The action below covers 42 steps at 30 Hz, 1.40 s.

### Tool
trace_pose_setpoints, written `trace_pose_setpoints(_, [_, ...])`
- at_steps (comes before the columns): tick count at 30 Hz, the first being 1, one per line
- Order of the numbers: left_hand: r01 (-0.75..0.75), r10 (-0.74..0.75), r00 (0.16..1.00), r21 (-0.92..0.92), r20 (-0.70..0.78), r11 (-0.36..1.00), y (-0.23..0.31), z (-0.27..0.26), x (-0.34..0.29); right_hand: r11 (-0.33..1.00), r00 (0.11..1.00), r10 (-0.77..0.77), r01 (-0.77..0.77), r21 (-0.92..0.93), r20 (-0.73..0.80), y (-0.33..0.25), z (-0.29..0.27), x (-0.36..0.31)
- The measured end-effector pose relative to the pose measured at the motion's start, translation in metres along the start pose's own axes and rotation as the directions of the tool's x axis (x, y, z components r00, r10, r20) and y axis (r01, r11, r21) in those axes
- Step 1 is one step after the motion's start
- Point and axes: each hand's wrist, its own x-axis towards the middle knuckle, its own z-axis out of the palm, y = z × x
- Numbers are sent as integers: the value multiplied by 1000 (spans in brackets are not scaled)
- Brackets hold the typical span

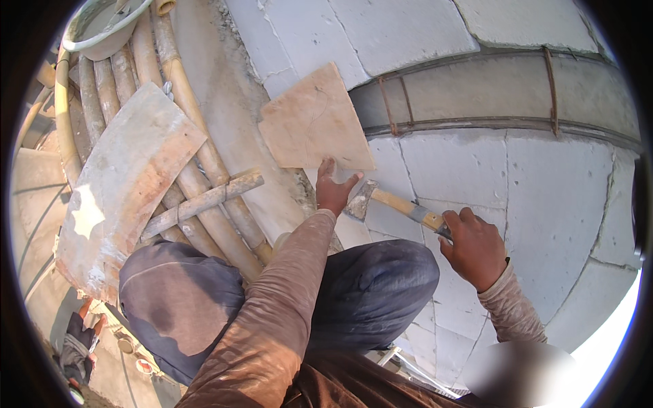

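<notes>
My left hand (332,192) is at the lower edge of a pale brown thin board (316,122), one finger over its face and the thumb spread to the right. The board has a slanted, four-sided outline and rests against white blockwork. In my right hand (475,248) is a hatchet (394,204), gripped near the end of its wooden handle. Its worn grey metal head points toward my left hand, just below the board's lower right corner. The fingers beneath the board's edge are partly hidden.
White block wall (452,166) has a recessed grey concrete band (476,88) crossed by rusty rods. To my left are bamboo poles (197,190), a mortar-stained sheet (129,183) and a pale basin (105,41). Another person (78,350) is far below at lower left.
</notes>
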Motion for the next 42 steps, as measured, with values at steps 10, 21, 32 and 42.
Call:
trace_pose_setpoints(10, [-22,23,1000,-66,8,998,-4,2,0,884,979,-186,131,-448,-82,-13,-12,36])
trace_pose_setpoints(21, [-22,14,997,99,79,995,11,-12,-1,887,957,-219,114,-447,-189,-18,-18,47])
trace_pose_setpoints(32, [-74,75,997,-96,1,993,-22,-5,15,995,990,-99,97,-27,-98,-1,-24,42])
trace_pose_setpoints(42, [-71,76,993,50,-95,996,-6,1,0,980,997,-63,70,188,-43,-16,9,37])
